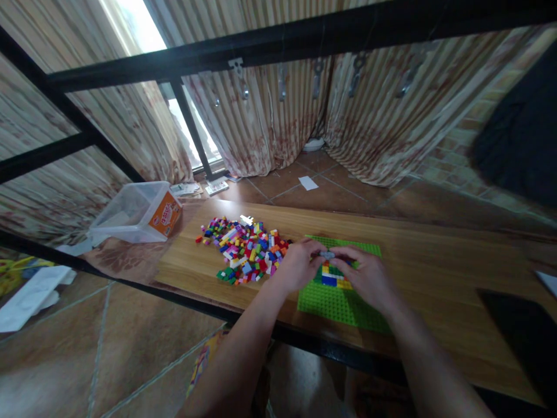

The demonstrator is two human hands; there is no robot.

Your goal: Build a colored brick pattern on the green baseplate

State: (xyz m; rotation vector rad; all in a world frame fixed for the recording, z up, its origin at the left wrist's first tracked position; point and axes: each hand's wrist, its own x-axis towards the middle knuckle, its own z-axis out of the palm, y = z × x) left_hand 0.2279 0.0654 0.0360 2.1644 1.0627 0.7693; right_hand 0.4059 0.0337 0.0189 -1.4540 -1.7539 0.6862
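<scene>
Above the green baseplate (339, 310), my left hand (301, 264) and my right hand (365, 273) meet with their fingers pinched on a small grey brick (326, 255). The brick's exact shape is too small to make out. Beneath my fingers, a low build of blue, yellow, white and red bricks (329, 280) stands on the baseplate, partly covered by my right hand. Just left of my left hand lies a loose heap of colourful toy bricks (250, 249).
The wooden tabletop (435, 273) extends right to a black flat object (516, 337). A clear plastic bin (134, 212) with an orange label stands at the left end. A dark metal bar (278, 43) with hanging hooks crosses above the table, before striped curtains (270, 122).
</scene>
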